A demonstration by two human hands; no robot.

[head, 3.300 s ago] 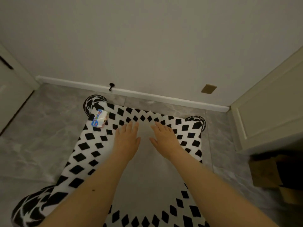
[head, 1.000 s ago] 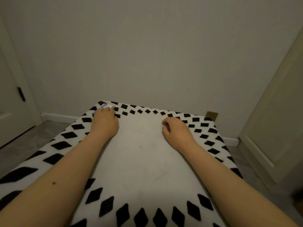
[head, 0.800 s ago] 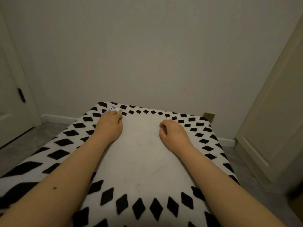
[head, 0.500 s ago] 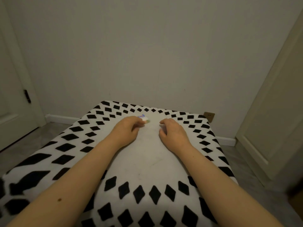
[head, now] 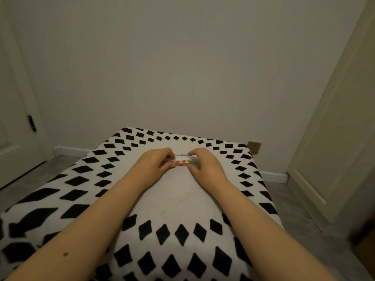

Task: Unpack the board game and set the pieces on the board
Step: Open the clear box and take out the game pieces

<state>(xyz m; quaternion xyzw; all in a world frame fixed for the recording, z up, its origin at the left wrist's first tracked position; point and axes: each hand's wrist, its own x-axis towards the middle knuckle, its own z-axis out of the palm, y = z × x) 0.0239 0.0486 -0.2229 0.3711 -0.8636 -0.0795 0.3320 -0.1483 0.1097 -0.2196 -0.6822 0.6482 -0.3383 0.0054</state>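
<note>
Box [head: 182, 160], small and clear, sits between both hands with bright orange and green bits showing through its near side and a printed label on top. It looks closed, though the lid seam is too small to make out. Left hand [head: 154, 163] pinches one end, fingers curled over the top and thumb underneath; right hand [head: 205, 165] pinches the other end the same way, fingertips on the upper edge and thumb on the lower. Whether the box is lifted or resting on the surface below cannot be told.

Judged from this, the task has barely begun. The game is picked out and gripped, but nothing is unpacked: no board lies open, no piece is out. What remains is nearly everything: open the box, take out the board, lay it flat, then place the pieces.

Under the grip is the pale middle of a rug [head: 178, 201], the likely spot for the board. Around that, outward from the hands, runs its border of black diamonds. Beyond the grip stands a plain wall, with a socket [head: 254, 147] low down to the right and a door [head: 12, 110] to the left
</note>
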